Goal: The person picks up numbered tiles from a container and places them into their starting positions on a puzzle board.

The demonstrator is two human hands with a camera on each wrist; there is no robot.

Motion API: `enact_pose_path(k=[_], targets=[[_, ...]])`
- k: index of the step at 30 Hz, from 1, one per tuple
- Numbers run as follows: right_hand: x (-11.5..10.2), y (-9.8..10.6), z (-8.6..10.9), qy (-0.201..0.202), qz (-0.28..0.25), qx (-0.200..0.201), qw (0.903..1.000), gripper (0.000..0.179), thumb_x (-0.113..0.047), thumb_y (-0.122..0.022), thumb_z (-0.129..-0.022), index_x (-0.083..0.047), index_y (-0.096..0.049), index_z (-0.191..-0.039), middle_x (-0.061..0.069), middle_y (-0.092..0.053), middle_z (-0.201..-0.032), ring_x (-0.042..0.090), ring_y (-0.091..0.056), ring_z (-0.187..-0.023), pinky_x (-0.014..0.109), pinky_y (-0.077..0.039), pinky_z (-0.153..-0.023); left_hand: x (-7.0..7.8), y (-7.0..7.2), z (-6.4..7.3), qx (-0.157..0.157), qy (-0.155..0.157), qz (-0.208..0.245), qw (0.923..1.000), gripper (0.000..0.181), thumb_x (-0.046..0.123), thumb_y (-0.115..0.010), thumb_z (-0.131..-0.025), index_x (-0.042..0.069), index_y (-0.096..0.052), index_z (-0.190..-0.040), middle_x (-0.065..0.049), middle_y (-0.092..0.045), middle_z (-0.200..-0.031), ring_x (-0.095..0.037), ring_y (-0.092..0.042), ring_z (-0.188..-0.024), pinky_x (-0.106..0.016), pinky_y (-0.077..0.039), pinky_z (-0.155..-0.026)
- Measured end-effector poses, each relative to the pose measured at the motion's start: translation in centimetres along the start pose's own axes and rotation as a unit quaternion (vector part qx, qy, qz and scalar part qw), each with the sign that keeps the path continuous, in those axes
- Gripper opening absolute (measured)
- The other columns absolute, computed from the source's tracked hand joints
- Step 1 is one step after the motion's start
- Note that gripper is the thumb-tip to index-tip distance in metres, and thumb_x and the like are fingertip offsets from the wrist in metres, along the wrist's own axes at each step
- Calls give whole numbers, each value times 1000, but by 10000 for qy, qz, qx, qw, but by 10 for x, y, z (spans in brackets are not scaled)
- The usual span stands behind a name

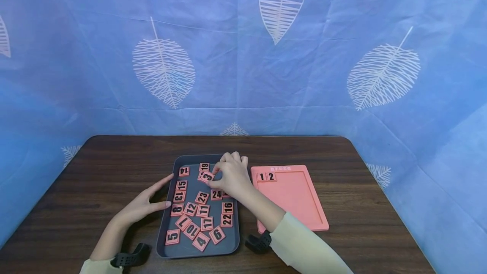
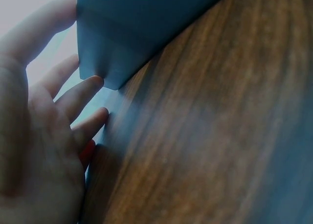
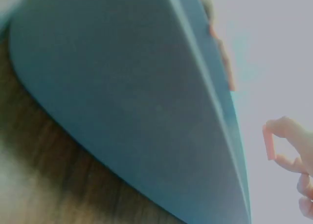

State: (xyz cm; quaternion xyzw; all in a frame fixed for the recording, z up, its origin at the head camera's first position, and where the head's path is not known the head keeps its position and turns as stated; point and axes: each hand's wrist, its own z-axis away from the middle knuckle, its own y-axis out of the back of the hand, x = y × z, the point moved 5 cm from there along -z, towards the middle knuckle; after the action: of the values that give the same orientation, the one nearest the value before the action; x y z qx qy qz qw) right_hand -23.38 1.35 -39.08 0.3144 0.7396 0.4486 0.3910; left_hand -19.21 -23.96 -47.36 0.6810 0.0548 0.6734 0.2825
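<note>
My right hand [image 1: 235, 177] reaches over the far half of the dark grey tray [image 1: 198, 252]. Between thumb and forefinger it pinches a pink number tile marked 3 [image 1: 207, 176]; the right wrist view shows that tile [image 3: 268, 143] edge-on, above the tray wall. Another tile is partly hidden beneath it. My left hand [image 1: 138, 207] rests against the tray's left side, its thumb and fingers spread; in the left wrist view the fingertips touch the tray wall [image 2: 127, 28]. Several loose number tiles lie in the tray at various angles, among them 23 [image 1: 202, 198] and 5 [image 1: 173, 237].
Right of the tray lies a pink framed board [image 1: 285, 200], with tile 1 [image 1: 261, 177] and tile 2 [image 1: 271, 176] side by side in its far left corner. My right forearm crosses the board's left edge. A blue leaf-patterned cloth [image 1: 213, 75] hangs behind the wooden table [image 1: 365, 223].
</note>
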Motion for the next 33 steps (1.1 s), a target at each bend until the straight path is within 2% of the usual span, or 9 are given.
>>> enact_pose_path(k=[7,13,26,33], targets=[[18,17,16,-336,-267,584,9974,24,-43,-84,-69,-24,-71,-76,-7,-47,-88,19,-38,-87,44,-24,-75,-1,1,-1,-10,-50,-19,10000,75,25,-68,-90,18,-28,-153,-21,-22,-154,-48,-15,-138,-74,-18,-97],[38,28,31,-738,-265,978,9921,25,-43,-85,-68,-22,-72,-73,-4,-48,-87,22,-39,-86,45,-25,-74,-2,1,-2,-9,-28,-17,10000,76,25,-69,-89,18,-28,-153,-21,-22,-154,-48,-16,-138,-74,-17,-98],[85,47,58,-1685,-245,1280,9771,25,-37,-87,-67,-17,-73,-74,-1,-49,-86,26,-40,-87,50,-26,-78,-3,1,-3,-66,-24,25,10000,75,26,-67,-91,19,-26,-153,-21,-20,-155,-48,-14,-138,-74,-17,-98],[111,48,71,-2063,-107,1281,9700,27,-37,-86,-68,-15,-73,-74,4,-52,-88,28,-42,-88,54,-25,-82,-2,1,-2,-80,-74,-19,9999,75,25,-67,-91,19,-27,-153,-21,-21,-154,-49,-14,-138,-75,-18,-97]])
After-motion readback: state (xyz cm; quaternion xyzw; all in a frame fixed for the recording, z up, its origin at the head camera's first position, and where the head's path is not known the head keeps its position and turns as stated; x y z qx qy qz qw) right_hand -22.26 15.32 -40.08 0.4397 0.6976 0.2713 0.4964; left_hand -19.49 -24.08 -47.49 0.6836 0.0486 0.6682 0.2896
